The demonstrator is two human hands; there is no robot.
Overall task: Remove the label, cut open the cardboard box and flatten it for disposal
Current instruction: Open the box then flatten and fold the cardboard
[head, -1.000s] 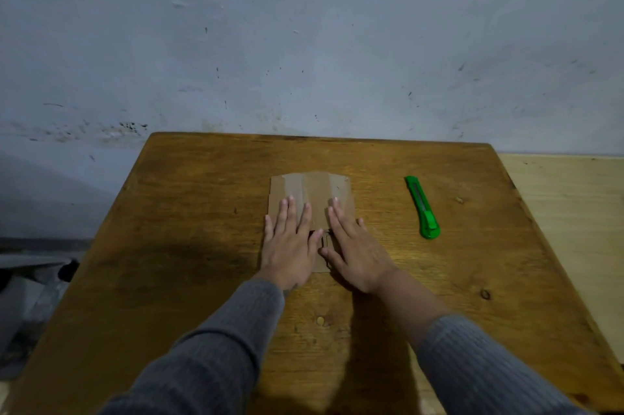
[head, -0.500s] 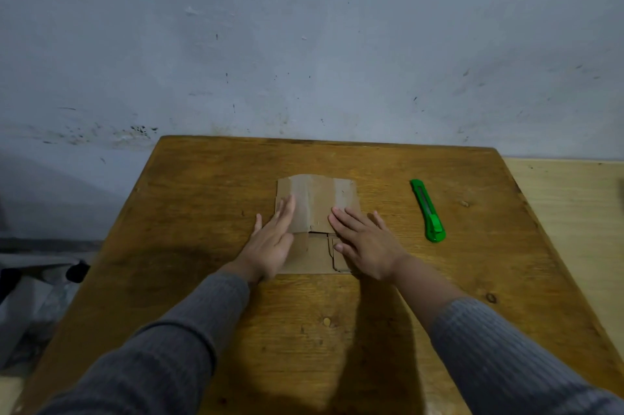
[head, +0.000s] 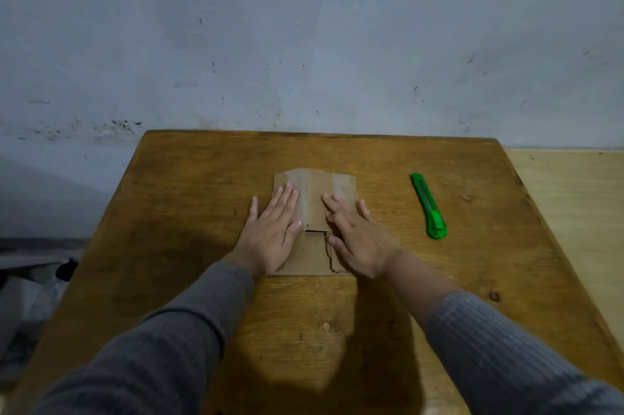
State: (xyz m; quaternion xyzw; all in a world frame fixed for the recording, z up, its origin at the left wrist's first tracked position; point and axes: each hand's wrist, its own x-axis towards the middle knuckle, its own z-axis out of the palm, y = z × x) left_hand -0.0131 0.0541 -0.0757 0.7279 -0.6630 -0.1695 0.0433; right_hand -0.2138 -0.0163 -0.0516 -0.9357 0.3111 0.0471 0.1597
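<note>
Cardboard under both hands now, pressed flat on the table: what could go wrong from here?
1. The cardboard shows creases and a raised far edge; it may spring back once the left hand and right hand lift.
2. The green utility knife lies close beside the right hand; a sideways sweep could knock it. Whether its blade is out cannot be told.

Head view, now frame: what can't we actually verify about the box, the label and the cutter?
- Cardboard box: side parts hidden under the left hand and right hand; full flatness unclear.
- Label: none visible; the underside, against the table, is hidden.
- Green cutter: too small to tell whether the blade is out.
- Table's near edge: cut off by the frame and the sleeves.
</note>
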